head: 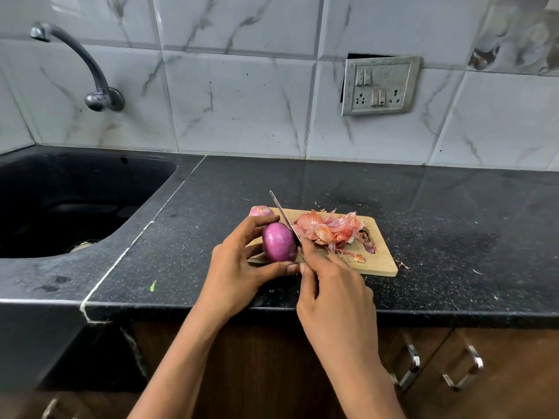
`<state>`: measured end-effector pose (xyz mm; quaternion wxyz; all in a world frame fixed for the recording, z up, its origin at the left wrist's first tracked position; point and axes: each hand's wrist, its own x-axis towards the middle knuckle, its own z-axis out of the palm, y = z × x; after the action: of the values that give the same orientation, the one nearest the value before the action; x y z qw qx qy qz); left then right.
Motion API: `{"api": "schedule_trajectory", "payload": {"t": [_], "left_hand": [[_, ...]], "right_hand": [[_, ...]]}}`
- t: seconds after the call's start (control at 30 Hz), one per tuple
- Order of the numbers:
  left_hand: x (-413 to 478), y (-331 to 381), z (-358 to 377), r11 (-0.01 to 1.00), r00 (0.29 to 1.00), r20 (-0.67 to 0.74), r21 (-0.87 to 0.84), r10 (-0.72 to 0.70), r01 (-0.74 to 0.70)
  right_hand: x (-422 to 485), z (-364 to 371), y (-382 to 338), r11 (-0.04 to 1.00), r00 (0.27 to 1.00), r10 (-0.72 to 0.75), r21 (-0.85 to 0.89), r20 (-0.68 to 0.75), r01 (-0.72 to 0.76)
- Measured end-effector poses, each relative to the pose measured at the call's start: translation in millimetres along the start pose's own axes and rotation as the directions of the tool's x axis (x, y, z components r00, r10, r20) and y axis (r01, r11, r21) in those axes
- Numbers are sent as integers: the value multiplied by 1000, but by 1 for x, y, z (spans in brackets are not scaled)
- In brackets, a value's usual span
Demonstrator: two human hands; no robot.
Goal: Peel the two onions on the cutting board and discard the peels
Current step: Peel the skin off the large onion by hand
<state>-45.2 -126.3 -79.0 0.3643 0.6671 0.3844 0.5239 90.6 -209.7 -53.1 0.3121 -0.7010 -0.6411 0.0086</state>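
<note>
My left hand (239, 267) grips a peeled purple onion (277, 242) over the left end of the wooden cutting board (381, 264). My right hand (332, 282) holds a knife (282, 213), its blade laid against the onion's right side and pointing up and away. A second onion (260, 211) sits at the board's far left corner, partly hidden behind my left fingers. A heap of orange-pink peels (328, 228) covers the middle and right of the board.
The board lies on a black speckled counter (438, 213). A dark sink (75, 204) with a metal tap (90, 71) is to the left. A switch panel (379, 86) is on the tiled wall. Cabinet handles (462, 370) sit below the counter edge. A few peel scraps (403, 265) lie off the board.
</note>
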Motion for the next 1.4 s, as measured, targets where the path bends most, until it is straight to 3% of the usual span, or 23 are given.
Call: {"api": "schedule_trajectory", "payload": {"t": [0.23, 0.5, 1.0, 1.1, 1.27, 1.4], "left_hand": [[3, -2, -1, 1000, 1000, 5, -24, -18, 18], [3, 1, -2, 999, 999, 18, -39, -34, 35], [2, 4, -3, 991, 996, 19, -94, -90, 91], [2, 3, -4, 988, 995, 25, -118, -100, 103], [1, 4, -6, 974, 990, 53, -181, -127, 135], [0, 4, -8, 970, 987, 91, -197, -129, 145]], "right_hand": [[-13, -3, 1, 997, 999, 30, -74, 16, -28], [-2, 0, 0, 998, 1000, 2, -62, 11, -1], [-20, 0, 11, 995, 996, 80, -64, 30, -78], [-22, -1, 20, 993, 994, 108, 39, -5, -108], [-4, -5, 23, 983, 993, 50, 178, -105, -31], [21, 2, 31, 867, 987, 147, 488, -65, -97]]}}
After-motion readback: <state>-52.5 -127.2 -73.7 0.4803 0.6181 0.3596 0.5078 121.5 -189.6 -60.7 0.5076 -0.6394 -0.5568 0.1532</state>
